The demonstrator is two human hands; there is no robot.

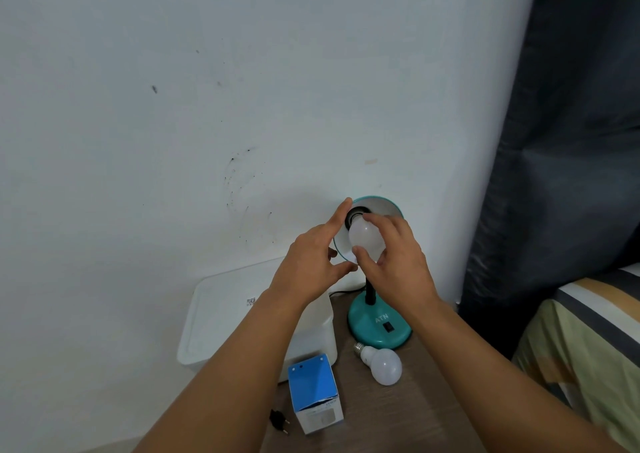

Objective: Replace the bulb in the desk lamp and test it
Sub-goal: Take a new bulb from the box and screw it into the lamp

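The table carries the teal desk lamp against the far wall, its shade tipped toward you. Your left hand steadies the shade's left rim, fingers extended and resting on it rather than gripping. Your right hand cups the bulb at the socket, fingers curled round the glass. Keep the bulb square to the socket, judge engagement by feel, and turn gently from the widest part. A second bulb lies near the base, beside the blue carton. The plug lies loose, left of the carton, so testing awaits connection.
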